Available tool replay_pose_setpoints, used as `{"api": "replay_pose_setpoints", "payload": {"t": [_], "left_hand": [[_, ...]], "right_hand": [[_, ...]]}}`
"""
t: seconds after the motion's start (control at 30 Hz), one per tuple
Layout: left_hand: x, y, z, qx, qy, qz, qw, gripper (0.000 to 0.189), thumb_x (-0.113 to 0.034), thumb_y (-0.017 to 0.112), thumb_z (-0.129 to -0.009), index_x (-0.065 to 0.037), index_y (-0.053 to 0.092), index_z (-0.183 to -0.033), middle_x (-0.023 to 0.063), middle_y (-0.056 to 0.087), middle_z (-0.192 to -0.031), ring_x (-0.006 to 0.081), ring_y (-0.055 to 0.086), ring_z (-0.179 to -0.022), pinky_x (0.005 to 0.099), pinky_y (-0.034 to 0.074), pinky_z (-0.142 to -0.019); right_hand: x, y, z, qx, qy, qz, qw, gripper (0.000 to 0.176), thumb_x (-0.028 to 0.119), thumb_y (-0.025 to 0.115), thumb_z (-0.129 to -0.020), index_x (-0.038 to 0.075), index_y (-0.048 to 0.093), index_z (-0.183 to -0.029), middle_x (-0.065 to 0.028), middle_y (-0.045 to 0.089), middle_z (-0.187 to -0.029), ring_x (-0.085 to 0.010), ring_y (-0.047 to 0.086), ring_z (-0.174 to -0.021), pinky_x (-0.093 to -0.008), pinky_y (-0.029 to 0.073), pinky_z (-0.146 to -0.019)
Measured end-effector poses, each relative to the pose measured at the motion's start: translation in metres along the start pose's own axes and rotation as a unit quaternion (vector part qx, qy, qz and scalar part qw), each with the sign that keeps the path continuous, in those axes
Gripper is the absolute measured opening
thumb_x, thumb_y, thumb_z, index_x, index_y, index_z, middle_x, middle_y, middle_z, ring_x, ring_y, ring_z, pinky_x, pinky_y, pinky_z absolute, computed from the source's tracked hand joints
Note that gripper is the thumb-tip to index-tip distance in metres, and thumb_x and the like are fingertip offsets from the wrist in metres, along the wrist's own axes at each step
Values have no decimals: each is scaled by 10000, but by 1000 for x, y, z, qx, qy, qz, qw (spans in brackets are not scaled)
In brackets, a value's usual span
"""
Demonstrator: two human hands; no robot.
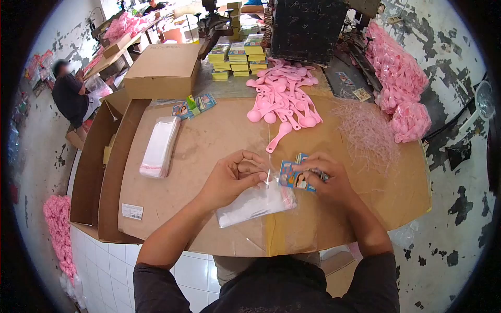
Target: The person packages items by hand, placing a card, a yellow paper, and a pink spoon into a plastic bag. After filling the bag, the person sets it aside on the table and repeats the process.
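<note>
The left hand (pixel 229 180) pinches a clear bag (pixel 255 203) at its mouth; the right hand (pixel 329 182) grips a printed card (pixel 292 176) there, seemingly not yet inside. Beyond the bag, pink spoons (pixel 284 101) lie unpacked.

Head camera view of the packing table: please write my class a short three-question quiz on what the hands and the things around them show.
1. True or false: the right hand holds a printed card.
2. What does the left hand pinch? A) a clear bag B) scissors C) a pen
3. What colour are the spoons piled beyond the hands?
Key: 1 true; 2 A; 3 pink.
</note>
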State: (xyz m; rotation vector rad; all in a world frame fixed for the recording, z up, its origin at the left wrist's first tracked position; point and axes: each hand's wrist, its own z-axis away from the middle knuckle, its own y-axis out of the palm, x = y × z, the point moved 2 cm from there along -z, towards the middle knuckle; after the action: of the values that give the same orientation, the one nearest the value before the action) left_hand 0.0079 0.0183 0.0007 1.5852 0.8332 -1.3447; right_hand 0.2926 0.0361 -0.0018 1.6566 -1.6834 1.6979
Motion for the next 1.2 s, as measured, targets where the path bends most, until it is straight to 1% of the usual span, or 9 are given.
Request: {"api": "replay_pose_setpoints", "payload": {"t": [0.07,0.17,0.47,0.57,0.67,0.77,0.97,1.07,1.2], "left_hand": [[1,3,0,-10,3,-12,1000,381,-6,725,-936,-2,570,-1284,122,767,-994,148,732,-879,280,598,-774],[0,2,-4,-1,-1,-16,1000,378,7,725,-933,6,572,-1279,125,769,-990,150,737,-899,264,591,-784],[5,8,-1,-23,-21,-59,998,320,29,701,-939,25,614,-1247,119,768,-1012,126,722,-959,252,551,-854],[9,12,0,-30,-11,-59,998,361,28,711,-934,49,597,-1276,140,761,-1018,161,735,-968,283,582,-866],[6,17,3,-16,19,-113,993,372,41,695,-938,54,594,-1295,145,755,-1028,171,734,-973,302,582,-886],[4,20,5,-15,13,-84,996,370,50,682,-940,55,593,-1299,148,750,-1037,184,735,-973,315,584,-890],[5,22,6,-23,36,-90,995,409,43,688,-941,44,576,-1335,156,752,-1040,176,730,-961,288,583,-874],[2,24,9,-11,41,-118,992,411,20,693,-950,32,577,-1344,150,752,-1038,155,722,-962,269,578,-856],[-6,35,14,7,48,-198,979,408,-16,696,-964,17,572,-1352,150,751,-1029,126,710,-955,255,571,-820]], "right_hand": [[5,3,-1,-93,65,-137,984,314,36,682,-954,20,665,-1267,-73,656,-1173,-151,649,-1081,-307,523,-942],[14,5,-10,-142,76,-202,966,276,-22,655,-953,-16,667,-1229,-69,663,-1120,-131,657,-1045,-291,536,-889],[15,10,-5,-162,49,-123,978,263,20,719,-918,4,705,-1180,-79,673,-1078,-149,669,-998,-297,540,-859],[30,7,-6,-132,-49,30,990,268,2,726,-886,30,726,-1152,-101,685,-1030,-175,684,-926,-307,547,-799],[32,6,-7,-133,-114,69,982,283,1,731,-866,59,737,-1143,-117,696,-994,-200,691,-866,-321,552,-758],[34,4,-5,-186,-68,6,980,289,-7,733,-852,64,742,-1132,-119,697,-989,-212,694,-859,-325,551,-748],[40,3,-6,-106,-127,44,985,275,-27,731,-856,27,743,-1126,-111,690,-971,-200,674,-854,-319,531,-754],[40,5,-10,-27,-123,59,990,337,9,740,-855,69,734,-1187,-101,702,-970,-214,687,-836,-318,540,-721],[56,18,-11,-21,-33,43,998,356,24,746,-869,57,715,-1222,-92,700,-958,-195,668,-821,-300,526,-697]]}}
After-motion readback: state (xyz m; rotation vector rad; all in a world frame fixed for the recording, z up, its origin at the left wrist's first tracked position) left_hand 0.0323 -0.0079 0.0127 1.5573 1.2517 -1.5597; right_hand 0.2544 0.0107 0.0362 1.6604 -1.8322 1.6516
